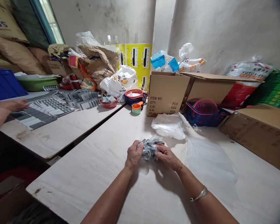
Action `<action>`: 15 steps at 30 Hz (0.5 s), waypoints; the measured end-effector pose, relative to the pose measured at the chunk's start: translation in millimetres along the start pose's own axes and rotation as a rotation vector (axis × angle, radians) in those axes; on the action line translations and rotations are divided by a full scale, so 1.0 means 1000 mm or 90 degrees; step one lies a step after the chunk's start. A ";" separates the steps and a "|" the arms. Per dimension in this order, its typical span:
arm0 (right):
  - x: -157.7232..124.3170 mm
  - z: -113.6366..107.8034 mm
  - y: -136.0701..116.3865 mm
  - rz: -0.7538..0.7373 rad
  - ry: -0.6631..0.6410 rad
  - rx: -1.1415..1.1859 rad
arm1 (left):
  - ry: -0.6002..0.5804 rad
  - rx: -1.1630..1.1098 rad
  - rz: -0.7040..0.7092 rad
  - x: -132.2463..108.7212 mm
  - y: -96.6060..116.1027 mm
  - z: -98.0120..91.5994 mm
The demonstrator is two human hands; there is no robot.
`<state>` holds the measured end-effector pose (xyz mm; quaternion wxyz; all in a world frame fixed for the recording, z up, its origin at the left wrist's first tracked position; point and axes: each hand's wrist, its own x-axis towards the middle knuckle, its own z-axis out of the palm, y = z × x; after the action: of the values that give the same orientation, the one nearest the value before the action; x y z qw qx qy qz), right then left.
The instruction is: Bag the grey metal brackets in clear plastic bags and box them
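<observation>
A clear plastic bag filled with grey pieces (149, 148) is held just above the white table (95, 174), between my two hands. My left hand (133, 155) grips its left side, thumb on top. On the right side, the fingers of my right hand (167, 157) are closed on the plastic; a silver bangle is on that forearm. Behind the bundle lies a pile of clear plastic bags (169, 126). A flat translucent plastic sheet (208, 158) is spread on the table to the right.
An upright carton (166, 95), a blue basket (200, 116) and a large carton (261, 133) stand behind and right. An orange tape roll (136, 108) sits near small baskets. Another person's hand (16, 105) is by grey sheets (32, 116) on the left table.
</observation>
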<state>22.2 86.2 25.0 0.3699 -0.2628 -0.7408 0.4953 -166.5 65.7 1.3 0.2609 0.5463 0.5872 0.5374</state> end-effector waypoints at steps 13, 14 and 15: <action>0.008 0.003 0.001 -0.088 -0.002 -0.173 | -0.063 -0.132 0.005 0.006 0.001 -0.003; 0.008 0.002 0.000 -0.092 -0.011 -0.174 | -0.065 -0.132 0.004 0.006 0.002 -0.004; 0.007 0.001 -0.001 -0.094 -0.017 -0.175 | -0.069 -0.129 0.004 0.006 0.002 -0.004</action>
<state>16.6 90.6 27.8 0.3559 -0.2487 -0.8239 0.3643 -171.2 69.1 6.1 0.3443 0.5471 0.5132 0.5647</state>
